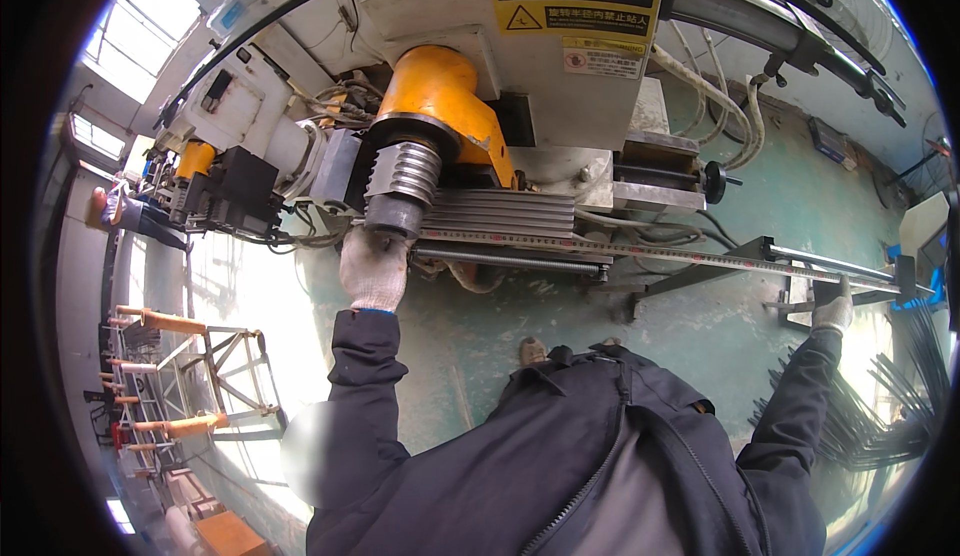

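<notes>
Left hand (373, 268), in a white knit glove, is raised to the underside of the grey grooved bending die (402, 184). The gloved fingers are pressed against the die's lower rim; whether they close around anything cannot be told, as the palm side is hidden. The die sits directly below the yellow machine head (440, 96) of the bending machine.

Right hand (833, 311), also gloved in white, is stretched far out to the person's right. It is closed over the long thin metal rod (700, 256), near the rod's far end, beside a dark bracket (905, 274).

The rod runs nearly level from the die, where its near end meets the left hand, across the front of the machine to the right hand. It lies along a graduated rail and passes just below a ribbed grey block (510, 211). A threaded bar (520, 262) lies parallel beneath it.

Both arms are in dark blue jacket sleeves (365, 386).

A yellow and white warning label (575, 6) is fixed to the pale machine housing above. Cables and hoses (720, 106) trail behind. A bundle of dark thin rods (890, 416) lies at lower right on the green floor (480, 336). Racks with orange rollers (165, 376) stand at left.
</notes>
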Motion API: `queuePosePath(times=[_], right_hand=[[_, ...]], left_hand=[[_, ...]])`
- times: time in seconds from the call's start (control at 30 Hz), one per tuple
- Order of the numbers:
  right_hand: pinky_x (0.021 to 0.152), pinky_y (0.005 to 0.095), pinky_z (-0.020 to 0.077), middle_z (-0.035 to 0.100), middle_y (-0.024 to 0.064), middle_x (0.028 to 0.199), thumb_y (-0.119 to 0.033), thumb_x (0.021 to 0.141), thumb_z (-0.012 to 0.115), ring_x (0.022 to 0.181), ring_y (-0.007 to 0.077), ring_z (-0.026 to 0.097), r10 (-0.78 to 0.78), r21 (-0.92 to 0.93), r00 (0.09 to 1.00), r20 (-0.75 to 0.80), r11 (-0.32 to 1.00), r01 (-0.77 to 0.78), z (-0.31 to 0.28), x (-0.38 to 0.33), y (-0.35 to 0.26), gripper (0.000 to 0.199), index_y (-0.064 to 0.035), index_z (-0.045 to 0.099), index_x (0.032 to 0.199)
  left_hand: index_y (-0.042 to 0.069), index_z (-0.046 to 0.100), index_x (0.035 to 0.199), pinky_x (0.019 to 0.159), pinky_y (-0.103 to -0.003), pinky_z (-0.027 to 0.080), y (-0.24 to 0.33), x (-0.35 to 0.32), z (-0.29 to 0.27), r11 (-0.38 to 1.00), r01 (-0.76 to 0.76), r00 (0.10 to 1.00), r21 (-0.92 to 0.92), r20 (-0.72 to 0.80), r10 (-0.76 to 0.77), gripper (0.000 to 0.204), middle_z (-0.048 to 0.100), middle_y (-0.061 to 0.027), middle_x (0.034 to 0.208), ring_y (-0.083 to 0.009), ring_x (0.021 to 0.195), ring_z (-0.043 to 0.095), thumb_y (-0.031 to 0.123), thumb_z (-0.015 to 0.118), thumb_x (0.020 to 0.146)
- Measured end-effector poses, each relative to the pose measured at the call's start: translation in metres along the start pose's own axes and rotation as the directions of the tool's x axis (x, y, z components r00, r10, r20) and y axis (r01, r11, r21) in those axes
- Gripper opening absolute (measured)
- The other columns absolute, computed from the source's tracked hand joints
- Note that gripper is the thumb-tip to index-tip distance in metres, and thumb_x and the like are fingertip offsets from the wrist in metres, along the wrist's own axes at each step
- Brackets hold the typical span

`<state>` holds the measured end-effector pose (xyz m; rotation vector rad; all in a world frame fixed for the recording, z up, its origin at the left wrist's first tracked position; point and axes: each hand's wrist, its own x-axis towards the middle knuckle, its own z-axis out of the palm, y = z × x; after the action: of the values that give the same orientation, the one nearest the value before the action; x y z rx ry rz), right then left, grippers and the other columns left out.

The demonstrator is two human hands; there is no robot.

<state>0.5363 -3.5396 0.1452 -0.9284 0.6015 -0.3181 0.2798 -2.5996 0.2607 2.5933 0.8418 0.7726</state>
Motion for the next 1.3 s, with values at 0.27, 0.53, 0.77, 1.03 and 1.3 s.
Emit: queuePosePath(times=[0.27, 0.53, 0.77, 1.03, 1.3], right_hand=[[0.105, 0.0495, 0.0684, 0.085, 0.0156, 0.129, -0.029, 0.119, 0.072, 0.115, 0.0333, 0.083, -0.017, 0.001, 0.999, 0.046, 1.0, 0.017, -0.004, 0.005, 0.0, 0.033, -0.0026, 0.081, 0.137], [0.106, 0.0507, 0.0687, 0.085, 0.0168, 0.131, -0.028, 0.119, 0.071, 0.118, 0.0356, 0.083, -0.014, 0.014, 0.999, -0.03, 1.0, 0.015, -0.005, 0.008, 0.0, 0.032, -0.003, 0.082, 0.136], [0.108, 0.051, 0.0689, 0.084, 0.0183, 0.134, -0.026, 0.12, 0.069, 0.12, 0.036, 0.083, -0.02, 0.005, 0.999, 0.028, 1.0, 0.02, -0.008, 0.011, 0.0, 0.033, -0.0023, 0.08, 0.139], [0.109, 0.0488, 0.0682, 0.083, 0.0176, 0.139, -0.027, 0.123, 0.06, 0.123, 0.0345, 0.083, -0.032, -0.027, 0.999, -0.035, 0.999, 0.031, 0.004, 0.0, 0.0, 0.041, -0.0008, 0.077, 0.15], [0.109, 0.0452, 0.0681, 0.082, 0.0162, 0.142, -0.023, 0.124, 0.057, 0.124, 0.0311, 0.082, -0.067, -0.06, 0.997, -0.032, 0.996, 0.065, 0.01, -0.009, 0.0, 0.041, -0.0004, 0.075, 0.154]], left_hand=[[-0.001, 0.076, 0.108, 0.091, -0.061, 0.061, -0.011, 0.004, 0.008, 0.997, -0.076, 0.997, 0.002, -0.001, 0.076, 0.043, 0.079, -0.027, 0.105, -0.0514, 0.103, 0.076, 0.037, 0.09, 0.094], [-0.001, 0.076, 0.108, 0.09, -0.061, 0.061, -0.003, 0.002, 0.004, 0.996, -0.086, 0.996, 0.007, -0.034, 0.086, 0.042, 0.079, -0.0281, 0.104, -0.0523, 0.102, 0.076, 0.036, 0.089, 0.095], [0.0, 0.078, 0.111, 0.091, -0.061, 0.062, -0.002, 0.003, 0.002, 0.996, -0.085, 0.996, 0.036, -0.011, 0.085, 0.043, 0.08, -0.0274, 0.105, -0.0517, 0.103, 0.077, 0.037, 0.09, 0.094], [-0.001, 0.078, 0.11, 0.092, -0.06, 0.062, -0.012, 0.005, 0.01, 0.995, -0.098, 0.995, 0.015, 0.002, 0.098, 0.042, 0.08, -0.0265, 0.104, -0.0511, 0.104, 0.077, 0.035, 0.09, 0.094], [-0.001, 0.078, 0.108, 0.091, -0.06, 0.061, -0.017, 0.005, 0.012, 0.994, -0.109, 0.994, -0.005, 0.004, 0.109, 0.042, 0.08, -0.0274, 0.103, -0.0516, 0.102, 0.076, 0.036, 0.09, 0.094]])
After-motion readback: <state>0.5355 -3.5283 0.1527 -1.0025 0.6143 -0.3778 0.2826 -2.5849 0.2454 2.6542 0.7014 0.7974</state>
